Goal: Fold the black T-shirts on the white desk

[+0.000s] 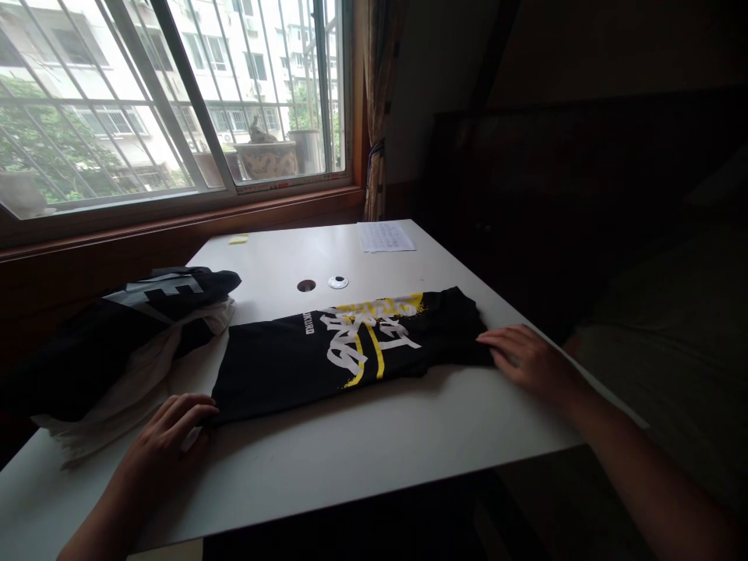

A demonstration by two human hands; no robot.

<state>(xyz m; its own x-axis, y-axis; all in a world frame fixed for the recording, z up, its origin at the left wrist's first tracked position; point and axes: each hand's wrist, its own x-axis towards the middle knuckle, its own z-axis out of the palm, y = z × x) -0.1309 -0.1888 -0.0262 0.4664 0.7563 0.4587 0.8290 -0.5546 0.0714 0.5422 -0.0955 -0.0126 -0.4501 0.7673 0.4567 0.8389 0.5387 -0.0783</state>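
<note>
A black T-shirt (274, 366) with white lettering and yellow print lies lengthwise across the table, folded into a long strip. At its left end, my left hand (169, 428) pinches the near corner of the fabric between thumb and fingers. My right hand (529, 362) is at the opposite end, its fingertips closed on the edge of the black cloth. The shirt rests flat between both hands, slightly rumpled toward the right.
A heap of dark and pale clothes (117, 343) sits on the white table (362, 436) at the left. Farther back are printed papers (386, 236), a yellow note (238, 239), a cable hole (306, 286) and a round white cover (337, 282). A barred window stands behind.
</note>
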